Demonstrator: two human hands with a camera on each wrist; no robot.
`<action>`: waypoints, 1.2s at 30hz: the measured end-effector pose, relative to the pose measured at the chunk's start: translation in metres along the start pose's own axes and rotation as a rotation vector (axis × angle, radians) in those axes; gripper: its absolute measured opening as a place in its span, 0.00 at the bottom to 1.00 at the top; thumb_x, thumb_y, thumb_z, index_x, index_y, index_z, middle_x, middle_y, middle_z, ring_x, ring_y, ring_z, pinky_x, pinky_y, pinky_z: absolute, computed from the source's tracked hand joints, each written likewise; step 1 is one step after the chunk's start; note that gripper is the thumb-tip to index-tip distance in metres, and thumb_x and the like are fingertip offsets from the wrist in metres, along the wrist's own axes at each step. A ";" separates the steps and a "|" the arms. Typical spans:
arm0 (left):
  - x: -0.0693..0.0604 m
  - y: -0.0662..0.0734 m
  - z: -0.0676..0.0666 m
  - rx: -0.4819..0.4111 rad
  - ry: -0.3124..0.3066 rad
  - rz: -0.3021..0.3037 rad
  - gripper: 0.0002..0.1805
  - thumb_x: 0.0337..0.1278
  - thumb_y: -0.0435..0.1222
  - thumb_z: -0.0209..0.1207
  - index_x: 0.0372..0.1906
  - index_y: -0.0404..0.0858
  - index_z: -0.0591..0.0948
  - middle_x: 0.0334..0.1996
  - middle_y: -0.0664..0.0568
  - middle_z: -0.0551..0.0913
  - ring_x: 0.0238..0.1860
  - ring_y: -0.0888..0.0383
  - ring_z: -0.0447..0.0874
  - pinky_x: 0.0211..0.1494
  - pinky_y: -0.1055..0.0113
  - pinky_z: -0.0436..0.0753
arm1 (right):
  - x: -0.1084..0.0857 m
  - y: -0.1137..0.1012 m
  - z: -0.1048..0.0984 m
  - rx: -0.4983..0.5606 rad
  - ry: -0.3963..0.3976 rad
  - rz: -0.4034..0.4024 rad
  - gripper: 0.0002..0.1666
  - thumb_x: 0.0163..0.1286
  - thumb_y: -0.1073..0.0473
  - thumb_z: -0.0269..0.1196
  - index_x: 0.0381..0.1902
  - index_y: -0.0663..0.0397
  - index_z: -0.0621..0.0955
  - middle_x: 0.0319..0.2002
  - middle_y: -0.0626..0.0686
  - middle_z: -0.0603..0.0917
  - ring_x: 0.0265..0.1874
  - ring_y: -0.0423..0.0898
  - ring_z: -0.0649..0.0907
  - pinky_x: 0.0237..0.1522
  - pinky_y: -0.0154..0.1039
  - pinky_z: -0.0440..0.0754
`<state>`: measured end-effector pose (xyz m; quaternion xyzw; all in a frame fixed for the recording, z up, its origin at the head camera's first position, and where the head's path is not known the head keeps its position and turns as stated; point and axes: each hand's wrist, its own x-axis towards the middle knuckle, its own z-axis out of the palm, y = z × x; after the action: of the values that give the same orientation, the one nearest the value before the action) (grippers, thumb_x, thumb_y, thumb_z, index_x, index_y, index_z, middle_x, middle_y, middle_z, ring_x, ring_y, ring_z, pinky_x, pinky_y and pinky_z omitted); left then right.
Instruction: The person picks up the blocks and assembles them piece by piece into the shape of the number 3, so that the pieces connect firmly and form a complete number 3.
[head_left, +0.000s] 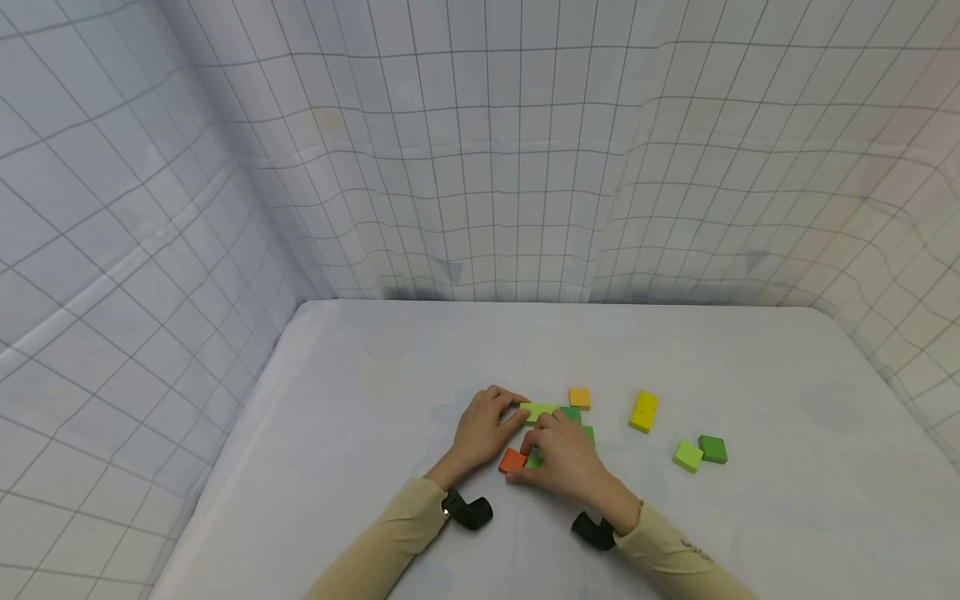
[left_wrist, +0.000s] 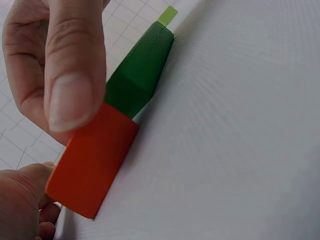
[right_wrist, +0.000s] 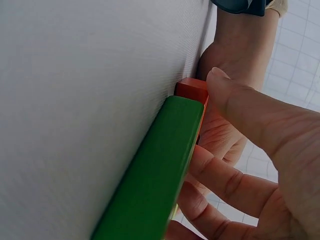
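Several coloured wooden blocks lie close together between the two hands. The left hand (head_left: pixel 482 429) is beside the left end of a light green block (head_left: pixel 538 412), thumb and fingers near it, thumb straight. My right hand (head_left: pixel 568 460) reaches over the group, with its thumb at an orange-red block (head_left: pixel 512 461) and its fingers bent towards that block's far side. In the right wrist view, the thumb touches the orange-red block (right_wrist: pixel 192 89), beside a long green block (right_wrist: pixel 150 170). A dark green block (left_wrist: pixel 142 67) adjoins the orange-red block (left_wrist: pixel 95 160) in the left wrist view. The right hand partly covers the group.
Behind the group lies an orange-yellow block (head_left: pixel 580 398). Further right are yellow blocks (head_left: pixel 643 412), a light green block (head_left: pixel 687 456) and a green block (head_left: pixel 712 449). The white table (head_left: pixel 360 500) is enclosed by grid-patterned curtains (head_left: pixel 510 167).
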<state>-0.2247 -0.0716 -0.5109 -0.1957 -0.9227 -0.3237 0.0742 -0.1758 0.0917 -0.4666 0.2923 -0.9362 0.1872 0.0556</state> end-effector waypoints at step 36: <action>0.001 -0.002 0.000 -0.017 0.004 0.004 0.16 0.65 0.49 0.55 0.49 0.47 0.83 0.39 0.56 0.76 0.36 0.60 0.69 0.35 0.66 0.69 | -0.002 -0.002 -0.006 0.036 -0.013 0.018 0.20 0.46 0.39 0.75 0.23 0.46 0.83 0.24 0.44 0.71 0.28 0.42 0.67 0.31 0.37 0.65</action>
<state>-0.2260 -0.0724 -0.5121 -0.1976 -0.9193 -0.3319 0.0749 -0.1734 0.0937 -0.4609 0.2862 -0.9355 0.2026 0.0427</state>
